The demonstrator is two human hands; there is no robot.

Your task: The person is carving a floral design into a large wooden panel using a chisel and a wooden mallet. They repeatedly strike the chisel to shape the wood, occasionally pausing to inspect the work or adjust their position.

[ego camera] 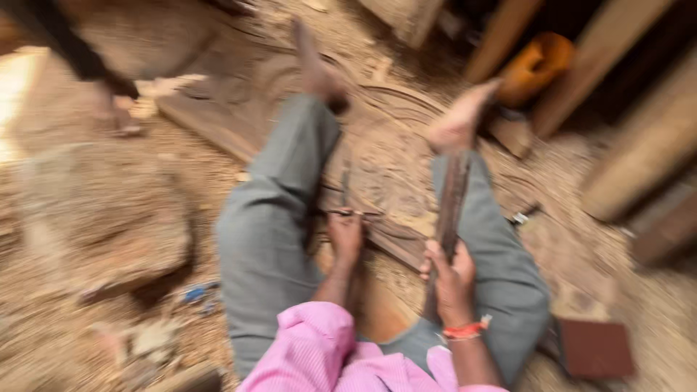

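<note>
Sawdust and shavings cover the workshop floor (87, 218). Seated person's right hand (451, 279) wraps fingers round a long wooden mallet (450, 210), stiff and weighty by appearance, gripped low. Left hand (345, 236) pinches a slim chisel (347, 199) upon the carved wooden panel (392, 163) between the legs. Orange vessel (537, 65) lies well apart.

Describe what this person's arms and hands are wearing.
Both arms wear pink sleeves of a finely striped fabric, pushed up so that the forearms are bare. The right wrist carries an orange-red band with a small pale tag at its edge. The left hand and right hand are bare: no gloves, and no rings that the blurred picture lets me make out.
</note>
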